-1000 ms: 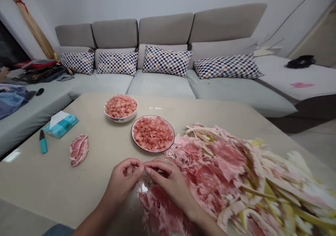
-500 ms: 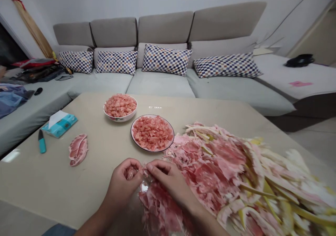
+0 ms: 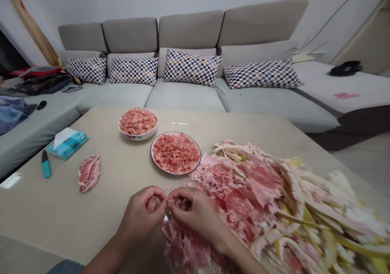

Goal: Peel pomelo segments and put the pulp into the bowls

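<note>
My left hand (image 3: 141, 211) is closed around a piece of pink pomelo flesh (image 3: 151, 204), part of which shows between thumb and forefinger. The thumb and forefinger of my right hand (image 3: 195, 211) pinch at the same spot, fingertips against the left ones; what they grip is too small to make out. Just beyond the hands stands a dark-rimmed plate (image 3: 153, 162) heaped with pomelo pulp (image 3: 176, 152). Under and beside my right hand lies a broad pile of pink membranes (image 3: 243, 197) and yellow-edged pomelo rind (image 3: 323, 237).
A white bowl (image 3: 138, 137) full of pulp stands behind the plate. On the left lie a pomelo segment (image 3: 89, 174), a teal-handled knife (image 3: 46, 168) and a tissue pack (image 3: 68, 144). Beyond the table (image 3: 122, 176) runs a grey sofa (image 3: 185, 95) with checked cushions (image 3: 192, 67).
My right fingers have curled in tighter and their tips now meet the left fingertips. The whole view has shifted slightly. Plate, bowl and pile stay put.
</note>
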